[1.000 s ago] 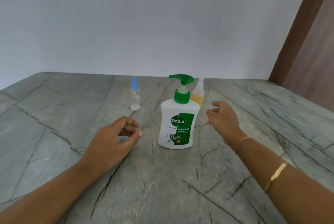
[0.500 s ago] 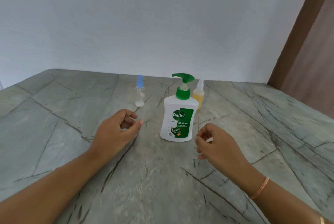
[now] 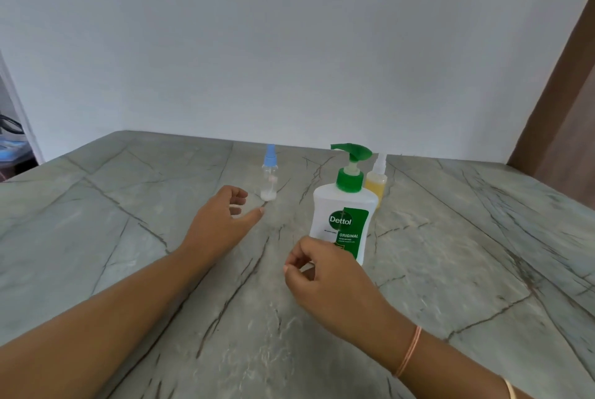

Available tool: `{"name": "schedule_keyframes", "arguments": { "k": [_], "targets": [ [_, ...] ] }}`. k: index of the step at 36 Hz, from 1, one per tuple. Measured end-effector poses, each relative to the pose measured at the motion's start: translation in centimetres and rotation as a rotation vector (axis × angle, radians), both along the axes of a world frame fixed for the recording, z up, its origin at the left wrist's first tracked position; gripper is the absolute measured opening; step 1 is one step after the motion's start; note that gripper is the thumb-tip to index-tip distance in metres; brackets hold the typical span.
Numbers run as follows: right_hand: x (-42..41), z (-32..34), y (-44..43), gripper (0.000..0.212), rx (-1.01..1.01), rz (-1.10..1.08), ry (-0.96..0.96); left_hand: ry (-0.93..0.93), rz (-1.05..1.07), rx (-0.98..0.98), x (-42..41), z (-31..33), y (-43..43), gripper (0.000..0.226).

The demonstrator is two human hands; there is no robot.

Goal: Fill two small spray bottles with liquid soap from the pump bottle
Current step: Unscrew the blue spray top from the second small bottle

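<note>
on the grey veined table [image 3: 450,237], the white pump bottle [image 3: 344,215] stands upright, green pump head on top. just behind it, partly hidden, 1 yellow-filled spray bottle [image 3: 376,183] with a white cap. off to the left, apart, the blue-capped spray bottle [image 3: 269,178], clear, a little white at its bottom. the left hand [image 3: 222,221] is low near that blue-capped one, not touching it, fingers loosely curled, thumb out, holding nothing. the right hand [image 3: 325,279] is in front of the pump bottle's base, fingers curled toward the palm, nothing seen in them; contact with the bottle, cannot tell.
</note>
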State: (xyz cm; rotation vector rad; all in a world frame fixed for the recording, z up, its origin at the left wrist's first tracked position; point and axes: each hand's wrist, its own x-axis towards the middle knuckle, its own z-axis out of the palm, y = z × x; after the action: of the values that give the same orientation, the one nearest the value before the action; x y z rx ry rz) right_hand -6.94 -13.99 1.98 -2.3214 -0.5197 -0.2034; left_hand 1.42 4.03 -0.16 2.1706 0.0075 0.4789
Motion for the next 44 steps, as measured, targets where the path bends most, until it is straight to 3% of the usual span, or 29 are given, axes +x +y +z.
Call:
{"name": "schedule_keyframes", "arguments": {
  "k": [8, 16, 23, 28, 31, 37, 44],
  "targets": [
    [0.2, -0.8, -0.3, 0.007, 0.030, -0.015, 0.064, 0.106, 0.023, 0.011, 4.9, -0.2, -0.6, 0.079],
    [0.4, -1.0, -0.6, 0.008, 0.057, -0.022, 0.086, 0.148, 0.025, -0.016, 8.6, 0.5, -2.8, 0.091],
    [0.3, -1.1, -0.7, 0.007, 0.056, 0.002, 0.093, 0.106, 0.092, -0.056, 9.7, 0.3, -2.6, 0.067],
    [0.3, -1.3, -0.8, 0.007, 0.061, -0.002, 0.087, 0.069, 0.163, 0.073, 8.9, -0.2, -2.0, 0.041],
    [0.3, -1.3, -0.9, 0.008, 0.059, -0.004, 0.090, 0.047, 0.126, 0.039, 7.5, -0.4, -1.5, 0.031],
    [0.3, -1.0, -0.9, 0.009, 0.072, -0.012, 0.107, 0.032, -0.019, 0.053, 2.4, -0.7, -0.7, 0.035],
    [0.5, -0.5, -0.7, 0.003, 0.143, -0.038, 0.110, 0.067, -0.172, 0.171, -3.1, 0.2, 0.1, 0.024]
  ]
}}
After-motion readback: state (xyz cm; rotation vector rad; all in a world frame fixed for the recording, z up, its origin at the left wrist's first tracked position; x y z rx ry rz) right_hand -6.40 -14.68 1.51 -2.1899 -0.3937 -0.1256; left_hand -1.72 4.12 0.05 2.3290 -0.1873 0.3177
